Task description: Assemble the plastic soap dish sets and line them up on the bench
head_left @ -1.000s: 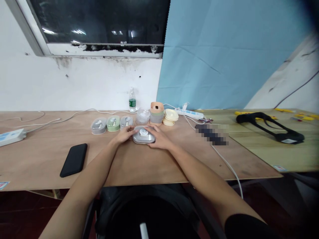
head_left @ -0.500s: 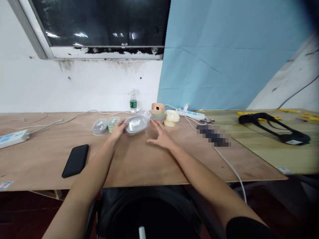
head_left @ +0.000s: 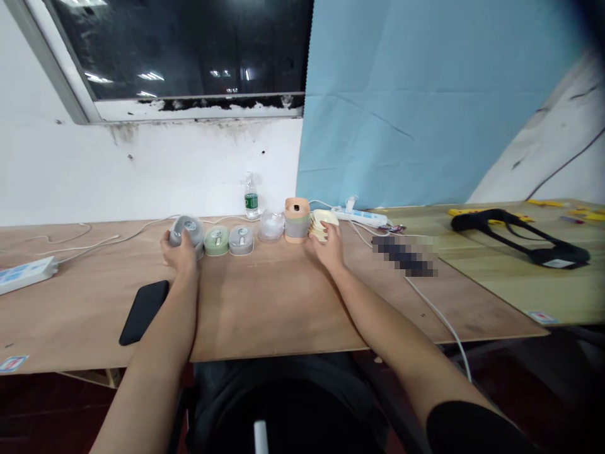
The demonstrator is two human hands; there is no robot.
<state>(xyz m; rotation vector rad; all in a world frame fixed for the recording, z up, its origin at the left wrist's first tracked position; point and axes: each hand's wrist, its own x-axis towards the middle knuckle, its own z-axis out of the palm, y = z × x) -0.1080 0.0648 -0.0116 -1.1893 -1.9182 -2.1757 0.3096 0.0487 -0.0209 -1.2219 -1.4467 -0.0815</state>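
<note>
My left hand [head_left: 179, 253] is closed around a grey container with a clear lid [head_left: 188, 227], at the left end of a row. Part of another grey container shows under or behind it; I cannot tell which. Beside it stand a green lidded container [head_left: 216, 241] and a grey lidded container [head_left: 241, 241]. My right hand [head_left: 329, 247] wraps its fingers round the front and right side of a stack of cream bowls [head_left: 317, 222]. Just left of that hand are a peach and grey stack [head_left: 297, 228] and a clear plastic container [head_left: 271, 227].
A black phone [head_left: 144, 312] lies near my left forearm. Behind the row stands a water bottle [head_left: 251, 200]. Power strips [head_left: 362, 216] and white cables lie at the back and left. A black frame-like object [head_left: 520, 239] rests on the right-hand table.
My left hand has carried the grey clear-lidded container left, from the middle to the row's left end. My right hand has moved right and forward and closed on the cream bowls.
</note>
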